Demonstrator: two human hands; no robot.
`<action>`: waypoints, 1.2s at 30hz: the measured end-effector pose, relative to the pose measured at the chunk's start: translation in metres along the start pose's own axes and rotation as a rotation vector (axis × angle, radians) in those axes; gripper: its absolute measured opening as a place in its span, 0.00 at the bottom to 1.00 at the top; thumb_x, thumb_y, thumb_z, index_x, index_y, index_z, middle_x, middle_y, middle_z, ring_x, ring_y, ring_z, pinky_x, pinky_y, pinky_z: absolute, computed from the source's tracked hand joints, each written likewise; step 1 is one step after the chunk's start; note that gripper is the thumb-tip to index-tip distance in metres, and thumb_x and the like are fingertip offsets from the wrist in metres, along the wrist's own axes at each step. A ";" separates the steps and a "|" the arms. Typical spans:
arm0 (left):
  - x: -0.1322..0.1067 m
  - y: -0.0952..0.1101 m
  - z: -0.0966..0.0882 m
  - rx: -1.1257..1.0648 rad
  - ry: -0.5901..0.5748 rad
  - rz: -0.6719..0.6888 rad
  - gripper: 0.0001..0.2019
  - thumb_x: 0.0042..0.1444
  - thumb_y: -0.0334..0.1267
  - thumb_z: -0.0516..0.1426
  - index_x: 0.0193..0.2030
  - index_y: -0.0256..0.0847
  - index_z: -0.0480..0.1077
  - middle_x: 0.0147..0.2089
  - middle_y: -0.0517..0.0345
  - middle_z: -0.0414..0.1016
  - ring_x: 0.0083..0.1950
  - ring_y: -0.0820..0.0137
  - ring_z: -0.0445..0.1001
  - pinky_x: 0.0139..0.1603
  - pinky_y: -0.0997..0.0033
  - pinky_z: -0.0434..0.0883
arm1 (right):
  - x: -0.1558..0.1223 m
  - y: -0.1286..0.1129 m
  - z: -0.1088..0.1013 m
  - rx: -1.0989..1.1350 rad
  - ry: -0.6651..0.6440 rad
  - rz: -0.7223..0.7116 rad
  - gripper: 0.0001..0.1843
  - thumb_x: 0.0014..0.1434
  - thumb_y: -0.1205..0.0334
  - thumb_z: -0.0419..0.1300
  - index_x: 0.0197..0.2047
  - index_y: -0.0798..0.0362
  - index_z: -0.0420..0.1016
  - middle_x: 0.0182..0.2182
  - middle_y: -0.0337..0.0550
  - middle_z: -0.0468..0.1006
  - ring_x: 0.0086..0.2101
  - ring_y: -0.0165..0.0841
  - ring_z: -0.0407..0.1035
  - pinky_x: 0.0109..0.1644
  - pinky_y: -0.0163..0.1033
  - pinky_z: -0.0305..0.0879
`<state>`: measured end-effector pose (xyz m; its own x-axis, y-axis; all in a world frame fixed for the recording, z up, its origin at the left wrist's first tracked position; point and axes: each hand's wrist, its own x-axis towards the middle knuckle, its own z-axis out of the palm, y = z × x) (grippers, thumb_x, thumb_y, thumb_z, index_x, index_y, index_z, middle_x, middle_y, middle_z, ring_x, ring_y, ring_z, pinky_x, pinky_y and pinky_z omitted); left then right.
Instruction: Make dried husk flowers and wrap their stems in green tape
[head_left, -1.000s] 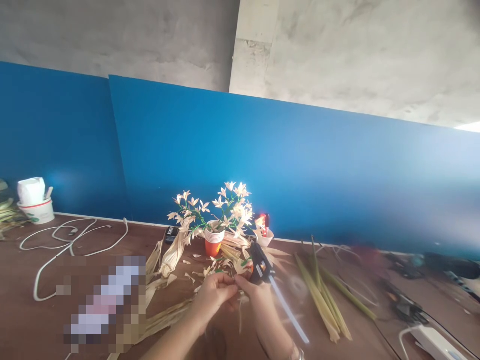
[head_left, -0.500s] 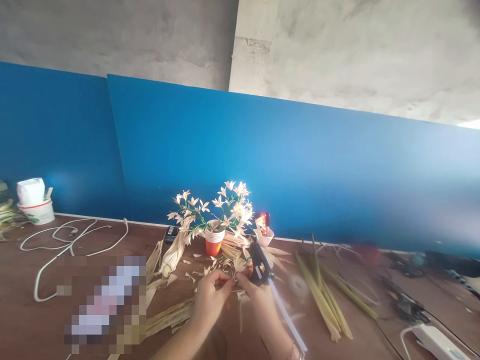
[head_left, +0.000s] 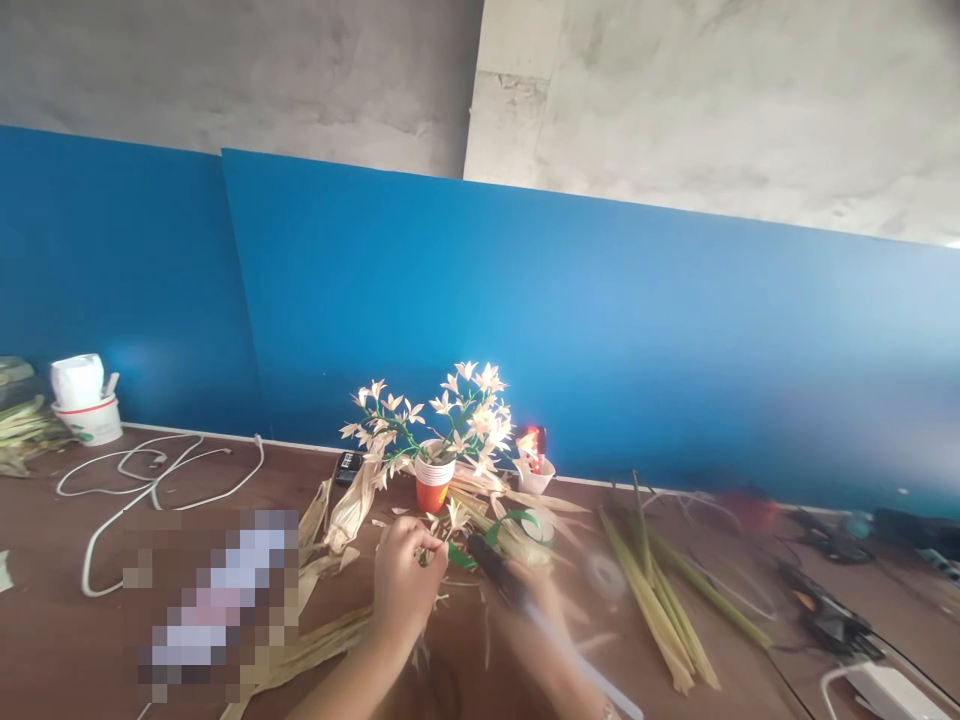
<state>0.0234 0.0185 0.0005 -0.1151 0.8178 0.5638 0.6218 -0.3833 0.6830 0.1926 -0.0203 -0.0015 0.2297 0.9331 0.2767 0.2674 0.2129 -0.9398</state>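
Note:
My left hand [head_left: 405,575] is closed in a pinch, its fingertips just below a small cream husk flower [head_left: 456,516] whose stem it seems to hold. To its right, my right hand [head_left: 536,615] is blurred and wrapped round a black glue gun [head_left: 491,562]. The gun's nozzle points toward the left fingertips, and a pale glue stick [head_left: 592,675] trails out behind. Green tape [head_left: 519,517] curls just beyond the gun. Behind both hands stands an orange and white paper cup [head_left: 433,492] full of green-stemmed cream flowers [head_left: 480,420].
Dried husks [head_left: 352,515] lie left of the cup, with scraps around it. Longer husk strips [head_left: 652,600] lie at the right, near a white power strip [head_left: 892,690]. A white cable [head_left: 112,520] loops at the left by a white tub [head_left: 94,420]. A blue partition [head_left: 450,300] stands behind.
My hands have moved apart. My right hand has left the flower and taken hold of the glue gun, while the left has stayed pinched. Green tape now shows behind the gun.

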 end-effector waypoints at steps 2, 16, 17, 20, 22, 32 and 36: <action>-0.001 -0.001 0.000 0.016 -0.008 0.015 0.07 0.47 0.30 0.55 0.20 0.41 0.68 0.30 0.58 0.70 0.36 0.64 0.69 0.38 0.66 0.65 | -0.001 0.003 0.001 -0.216 -0.071 -0.102 0.10 0.48 0.55 0.63 0.23 0.52 0.76 0.23 0.42 0.77 0.25 0.35 0.67 0.29 0.38 0.61; -0.005 -0.001 0.002 0.002 -0.068 0.015 0.07 0.49 0.31 0.56 0.21 0.40 0.67 0.31 0.56 0.69 0.38 0.63 0.69 0.40 0.65 0.64 | 0.000 0.009 0.000 -0.419 -0.170 -0.083 0.08 0.50 0.63 0.58 0.21 0.52 0.72 0.20 0.40 0.73 0.23 0.34 0.65 0.27 0.37 0.54; -0.005 -0.001 0.002 0.001 -0.066 0.018 0.07 0.49 0.31 0.56 0.21 0.40 0.68 0.31 0.56 0.69 0.37 0.63 0.69 0.39 0.66 0.64 | 0.000 0.009 0.000 -0.419 -0.170 -0.082 0.08 0.50 0.63 0.58 0.21 0.52 0.72 0.20 0.40 0.73 0.23 0.34 0.64 0.27 0.37 0.53; -0.005 -0.002 0.003 -0.002 -0.062 0.025 0.07 0.48 0.31 0.56 0.21 0.40 0.67 0.30 0.56 0.69 0.37 0.64 0.69 0.39 0.66 0.64 | 0.000 0.009 -0.001 -0.416 -0.160 -0.083 0.07 0.48 0.64 0.58 0.20 0.52 0.72 0.19 0.40 0.73 0.22 0.33 0.63 0.27 0.37 0.52; -0.005 -0.002 0.003 -0.006 -0.068 0.024 0.07 0.48 0.31 0.56 0.21 0.40 0.67 0.31 0.57 0.69 0.37 0.64 0.69 0.39 0.66 0.64 | 0.000 0.008 -0.001 -0.401 -0.159 -0.078 0.07 0.48 0.65 0.58 0.20 0.52 0.73 0.19 0.40 0.73 0.22 0.33 0.63 0.27 0.36 0.52; -0.004 -0.001 0.002 -0.003 -0.062 0.034 0.07 0.48 0.31 0.57 0.21 0.40 0.68 0.30 0.57 0.69 0.37 0.64 0.69 0.38 0.66 0.65 | 0.000 0.006 -0.001 -0.335 -0.205 -0.035 0.07 0.44 0.69 0.57 0.21 0.51 0.75 0.19 0.39 0.73 0.22 0.33 0.63 0.26 0.36 0.51; -0.004 0.000 0.002 0.007 -0.058 0.043 0.07 0.48 0.30 0.56 0.21 0.40 0.68 0.30 0.57 0.69 0.37 0.64 0.69 0.38 0.66 0.66 | 0.001 0.006 -0.002 -0.334 -0.161 -0.037 0.07 0.45 0.67 0.58 0.20 0.51 0.75 0.18 0.40 0.74 0.22 0.34 0.63 0.26 0.36 0.51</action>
<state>0.0253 0.0162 -0.0031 -0.0435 0.8243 0.5645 0.6308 -0.4155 0.6554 0.1960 -0.0189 -0.0066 0.0713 0.9658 0.2492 0.5696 0.1657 -0.8051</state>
